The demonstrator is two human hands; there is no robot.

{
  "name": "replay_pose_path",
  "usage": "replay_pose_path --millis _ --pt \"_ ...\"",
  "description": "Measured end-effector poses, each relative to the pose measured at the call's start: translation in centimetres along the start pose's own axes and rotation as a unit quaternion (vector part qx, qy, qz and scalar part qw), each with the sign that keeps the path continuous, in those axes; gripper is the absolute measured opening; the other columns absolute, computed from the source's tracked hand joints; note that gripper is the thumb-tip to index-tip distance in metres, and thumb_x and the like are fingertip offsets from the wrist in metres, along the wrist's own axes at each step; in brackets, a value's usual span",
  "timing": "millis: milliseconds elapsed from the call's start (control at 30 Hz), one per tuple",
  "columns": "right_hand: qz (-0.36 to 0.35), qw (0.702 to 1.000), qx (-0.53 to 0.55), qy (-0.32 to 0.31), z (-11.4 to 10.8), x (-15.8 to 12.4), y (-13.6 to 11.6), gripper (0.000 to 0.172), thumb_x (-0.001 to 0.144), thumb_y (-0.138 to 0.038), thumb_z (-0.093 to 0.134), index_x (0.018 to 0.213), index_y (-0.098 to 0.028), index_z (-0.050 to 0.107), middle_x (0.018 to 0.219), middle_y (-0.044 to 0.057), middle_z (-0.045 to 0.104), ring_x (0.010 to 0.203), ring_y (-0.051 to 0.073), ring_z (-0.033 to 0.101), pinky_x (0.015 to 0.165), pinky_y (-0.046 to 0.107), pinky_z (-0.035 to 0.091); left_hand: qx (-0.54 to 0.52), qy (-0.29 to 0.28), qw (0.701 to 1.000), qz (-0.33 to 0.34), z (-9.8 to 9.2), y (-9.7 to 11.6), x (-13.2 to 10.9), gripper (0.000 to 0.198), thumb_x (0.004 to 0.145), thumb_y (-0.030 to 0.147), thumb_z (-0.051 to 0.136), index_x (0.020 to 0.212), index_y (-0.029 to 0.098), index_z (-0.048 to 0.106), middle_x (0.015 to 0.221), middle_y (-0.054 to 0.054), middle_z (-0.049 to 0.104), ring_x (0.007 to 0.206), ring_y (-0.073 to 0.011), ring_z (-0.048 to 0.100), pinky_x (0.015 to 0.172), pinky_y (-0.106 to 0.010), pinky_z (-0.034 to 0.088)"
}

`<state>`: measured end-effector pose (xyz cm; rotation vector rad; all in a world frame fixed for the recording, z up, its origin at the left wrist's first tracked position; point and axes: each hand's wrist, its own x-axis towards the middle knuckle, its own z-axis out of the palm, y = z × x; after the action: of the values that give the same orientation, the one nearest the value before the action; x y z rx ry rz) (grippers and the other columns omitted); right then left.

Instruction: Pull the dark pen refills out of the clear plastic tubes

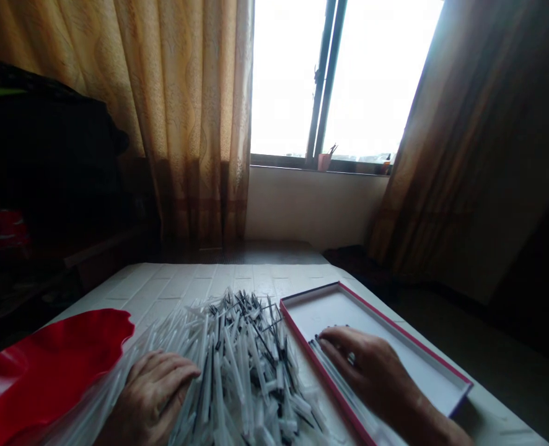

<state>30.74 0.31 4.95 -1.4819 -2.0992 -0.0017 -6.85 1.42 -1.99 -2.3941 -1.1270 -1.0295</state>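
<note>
A large pile of clear plastic pen barrels and thin black-tipped refills (241, 365) covers the middle of the table. My left hand (151, 393) lies on the pile's left side, its fingers bent and pressed together; whatever they hold is hidden. Inside a shallow white box with a red rim (409, 359), my right hand (372, 365) has its fingers closed over clear pens with dark ends (333, 371). These lie side by side along the box's left wall, partly covered by that hand.
A glossy red bowl with a wavy rim (56, 365) stands at the left, against the pile. The white table (163, 288) has a brick-like pattern. Beyond it are a window, patterned curtains (186, 124) and a pink cup (324, 162) on the sill.
</note>
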Motion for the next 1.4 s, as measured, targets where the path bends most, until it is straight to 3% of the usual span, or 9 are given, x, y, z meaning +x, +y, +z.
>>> replay_pose_path --millis 100,200,400,600,833,1000,1133,1267,1400 --pt "0.175 0.972 -0.117 -0.108 -2.8 1.0 3.7 0.028 0.093 -0.032 0.049 0.097 -0.026 0.075 0.094 0.005 0.078 0.085 0.024 0.073 0.071 0.031 0.048 0.005 0.005 1.000 0.012 0.2 -0.1 -0.1 0.021 0.097 0.036 0.050 0.104 0.031 0.069 0.096 0.002 0.077 0.091 -0.0222 0.073 0.093 -0.039 0.049" --pt "0.241 0.947 -0.152 -0.147 -3.8 1.1 6.6 0.025 0.089 -0.026 0.055 0.096 -0.022 0.078 0.101 0.011 0.078 0.093 0.030 0.072 0.072 0.035 0.048 0.011 0.027 1.000 0.007 0.3 0.1 -0.1 0.028 0.101 0.040 0.043 0.103 0.031 0.069 0.094 0.002 0.077 0.089 -0.0225 0.073 0.094 -0.039 0.049" --pt "0.283 0.922 -0.163 -0.207 -2.9 -0.1 8.5 0.019 0.087 -0.017 0.063 0.100 -0.019 0.076 0.103 0.012 0.077 0.099 0.027 0.070 0.081 0.036 0.050 0.006 0.033 0.999 -0.008 0.7 0.4 -0.3 0.036 0.102 0.049 0.038 0.100 0.032 0.070 0.092 0.001 0.077 0.087 -0.0225 0.072 0.095 -0.040 0.047" --pt "0.309 0.894 -0.165 -0.279 -2.2 0.5 9.3 0.026 0.096 -0.033 0.063 0.118 -0.019 0.063 0.124 0.008 0.064 0.104 0.024 0.065 0.088 0.045 0.055 0.014 0.014 1.000 0.013 1.2 -1.0 -1.0 0.033 0.100 0.050 0.044 0.102 0.032 0.072 0.095 0.001 0.077 0.091 -0.0215 0.072 0.089 -0.035 0.052" --pt "0.329 0.894 -0.135 -0.272 -2.5 1.0 9.0 0.028 0.097 -0.031 0.063 0.122 -0.020 0.062 0.127 0.008 0.062 0.106 0.024 0.065 0.088 0.044 0.056 0.015 0.017 0.999 0.026 1.0 -1.3 -0.7 0.032 0.099 0.051 0.045 0.100 0.033 0.072 0.094 0.003 0.078 0.087 -0.0203 0.074 0.082 -0.031 0.057" --pt "0.321 0.921 -0.013 -0.219 -4.2 2.2 7.2 0.021 0.096 -0.030 0.064 0.113 -0.018 0.065 0.119 0.007 0.066 0.100 0.023 0.066 0.085 0.042 0.056 0.018 0.024 0.999 0.025 0.9 -0.9 -0.6 0.034 0.100 0.051 0.043 0.100 0.033 0.072 0.095 0.003 0.078 0.088 -0.0203 0.074 0.083 -0.031 0.056" --pt "0.281 0.924 0.200 -0.162 -3.4 3.6 3.4 0.007 0.086 -0.021 0.068 0.085 -0.015 0.066 0.075 0.001 0.068 0.073 0.017 0.067 0.062 0.026 0.051 0.027 0.052 0.998 0.018 0.8 -0.6 -0.3 0.034 0.101 0.051 0.041 0.108 0.031 0.069 0.099 0.002 0.078 0.090 -0.0197 0.074 0.082 -0.030 0.057" --pt "0.233 0.865 0.427 -0.126 1.1 4.1 -2.6 0.026 0.073 -0.038 0.075 0.085 -0.017 0.064 0.067 -0.004 0.066 0.059 0.011 0.063 0.052 0.020 0.044 0.024 0.062 0.998 0.013 -0.2 0.3 0.4 0.034 0.098 0.055 0.047 0.114 0.031 0.066 0.100 0.002 0.078 0.089 -0.0189 0.075 0.079 -0.027 0.059" --pt "0.207 0.784 0.573 -0.119 6.2 3.4 -8.1 0.044 0.061 -0.052 0.080 0.083 -0.017 0.063 0.064 -0.007 0.061 0.044 0.004 0.048 0.043 0.018 0.034 -0.006 0.058 0.996 0.060 -1.1 1.8 1.1 0.043 0.094 0.061 0.052 0.125 0.032 0.060 0.100 0.001 0.078 0.089 -0.0186 0.075 0.082 -0.026 0.059"
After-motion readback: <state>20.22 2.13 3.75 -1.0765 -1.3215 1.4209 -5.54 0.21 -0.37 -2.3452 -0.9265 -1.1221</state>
